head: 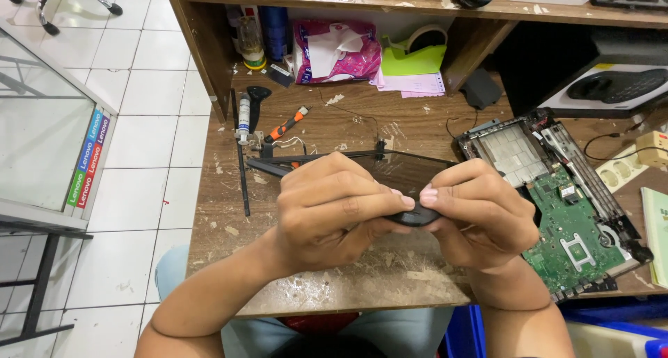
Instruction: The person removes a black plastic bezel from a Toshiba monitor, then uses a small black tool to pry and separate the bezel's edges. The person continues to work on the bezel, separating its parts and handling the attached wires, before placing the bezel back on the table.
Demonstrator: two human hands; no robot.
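I sit at a worn wooden table [348,274] beside a white tiled floor [146,121], with a shelf above the back of the table. Both my hands are closed on a small dark oval part [415,216] held just over the table's middle. My left hand [334,212] grips it from the left, my right hand [480,215] from the right, and my thumbs meet on top of it. Right behind my hands lies a dark laptop screen panel [396,169] with its hinges. To the right sits an opened laptop base [536,163] with a green circuit board [570,226] showing. At the back left lie an orange-handled screwdriver [287,124] and a small syringe tube [243,114]. A pink packet of tissues [337,52] stands under the shelf.
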